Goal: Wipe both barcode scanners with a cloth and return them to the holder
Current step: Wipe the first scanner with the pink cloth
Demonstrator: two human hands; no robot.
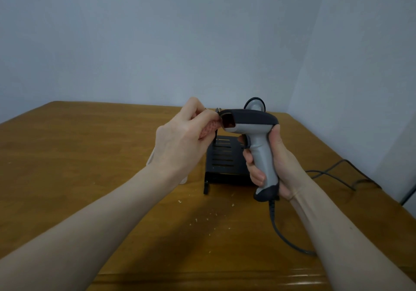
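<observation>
While the grey-and-black scanner [249, 130] is held up by its handle in the right hand [270, 169], whose fingers are wrapped round the grip, a small pink cloth [208, 128] is pinched in the curled fingers of the left hand [180, 142] and pressed against the front edge of the scan window. Both hands are therefore closed on something, and they meet at the nose of the scanner, above the middle of the tabletop [90, 155].

The step in hand is judged to be the wiping of this first scanner. It would be done well if the handle were kept steady and the cloth were drawn across the window and then over the dark top shell, with light pressure so that the window is not scratched. The handle itself, now covered by the right hand, would need a change of grip to be reached.

The black slotted holder [222, 162] stands just behind the hands, toward the far right corner of the tabletop, and the second scanner [255, 104] is seen only in part behind the first, apparently in the holder. The cable [283, 236] trails toward the near edge and should be kept from snagging. Pale crumbs [202, 218] lie near the holder.
</observation>
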